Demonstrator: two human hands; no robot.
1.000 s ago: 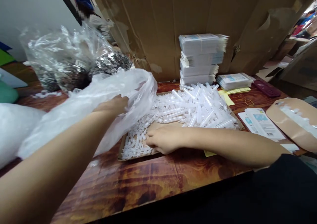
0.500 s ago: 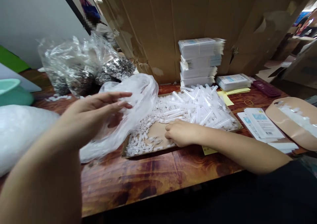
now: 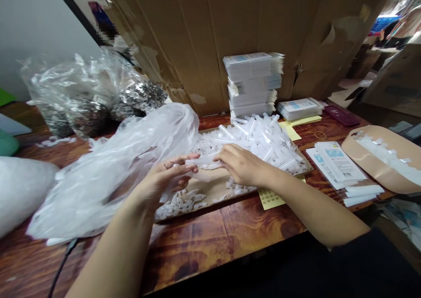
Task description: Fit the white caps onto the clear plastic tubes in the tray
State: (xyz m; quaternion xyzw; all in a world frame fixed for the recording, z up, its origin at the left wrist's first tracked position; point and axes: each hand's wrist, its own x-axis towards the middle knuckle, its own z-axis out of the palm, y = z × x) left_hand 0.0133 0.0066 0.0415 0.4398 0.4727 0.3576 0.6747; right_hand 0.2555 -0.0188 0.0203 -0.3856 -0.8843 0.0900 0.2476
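Observation:
A clear plastic tube (image 3: pixel 206 161) lies level between my two hands, above the shallow cardboard tray (image 3: pixel 215 185). The thumb and fingers of my left hand (image 3: pixel 169 173) are closed about its left end. My right hand (image 3: pixel 241 164) pinches at its right end; whether a small piece is also between those fingertips is hidden. Under and behind the hands, the tray holds a heap of similar clear tubes (image 3: pixel 259 135) and many small white plastic pieces (image 3: pixel 180 203). A translucent plastic bag (image 3: pixel 108 170) lies crumpled against the tray's left side.
Stacked printed cards (image 3: pixel 251 85) stand behind the tray before a large cardboard sheet (image 3: pixel 197 34). Bags of shiny metal pieces (image 3: pixel 88 109) sit back left. To the right are loose cards (image 3: pixel 340 162), a beige bin (image 3: pixel 388 166) and a dark red case (image 3: pixel 342 115).
My left hand has come down and right from above the bag to the tube. My right hand has risen from the tray floor. The bag now lies spread further left.

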